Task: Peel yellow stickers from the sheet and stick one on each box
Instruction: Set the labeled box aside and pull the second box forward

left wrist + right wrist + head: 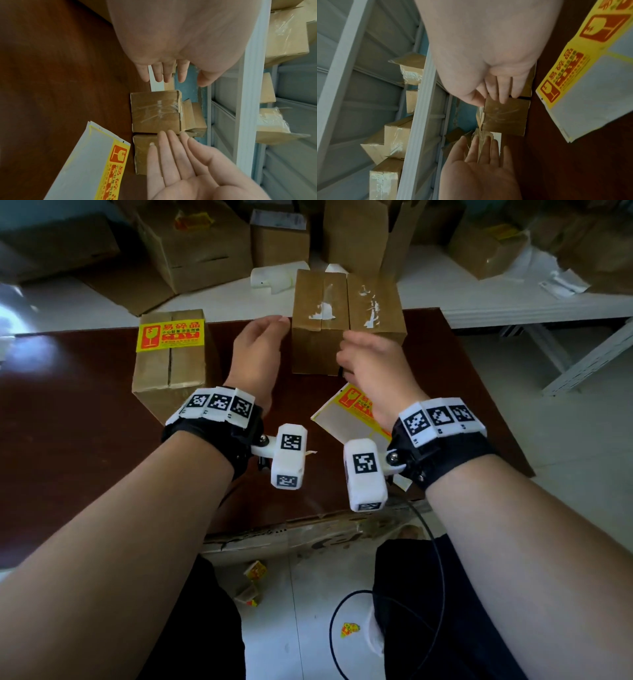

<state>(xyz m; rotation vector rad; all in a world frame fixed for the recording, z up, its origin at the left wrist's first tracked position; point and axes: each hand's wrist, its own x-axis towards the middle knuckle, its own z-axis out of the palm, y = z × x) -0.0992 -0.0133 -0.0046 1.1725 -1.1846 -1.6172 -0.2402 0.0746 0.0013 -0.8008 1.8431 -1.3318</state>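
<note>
Two plain cardboard boxes (346,316) stand side by side at the table's far edge, with no yellow sticker on their tops. My left hand (270,326) hovers just left of them with straight fingers, holding nothing. My right hand (349,344) has its straight fingers against the front of the right box (142,152), at the seam with the left box (156,112). The sticker sheet (346,412) lies flat under my right wrist, with yellow stickers at one end. A third box (171,361) at the left carries a yellow sticker (171,335).
The dark brown table (85,440) ends close behind the boxes. Beyond it a white shelf (479,299) holds several more cardboard boxes (195,248). Sticker scraps (255,571) and a black cable (334,621) lie on the floor by my legs.
</note>
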